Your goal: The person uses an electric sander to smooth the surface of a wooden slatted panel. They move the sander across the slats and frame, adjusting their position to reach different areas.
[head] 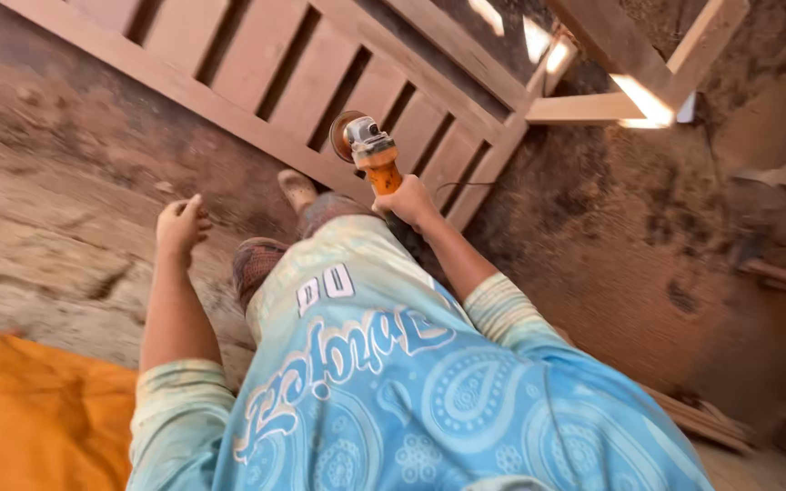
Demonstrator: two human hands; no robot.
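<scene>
I have one angle grinder (370, 150) gripped by its orange body in my right hand (408, 202), its grey metal head and round disc held just above one slatted wooden panel (320, 77) lying flat on the ground. My left hand (179, 225) hangs loosely curled, holding nothing, over the bare dirt floor (56, 209). The panel's planks are smooth, straight and reddish, with dark gaps between them. One foot (298, 189) shows near its edge. An orange cloth (29, 414) lies at my left. More timber frames (629, 82) stand beyond, sunlit.
</scene>
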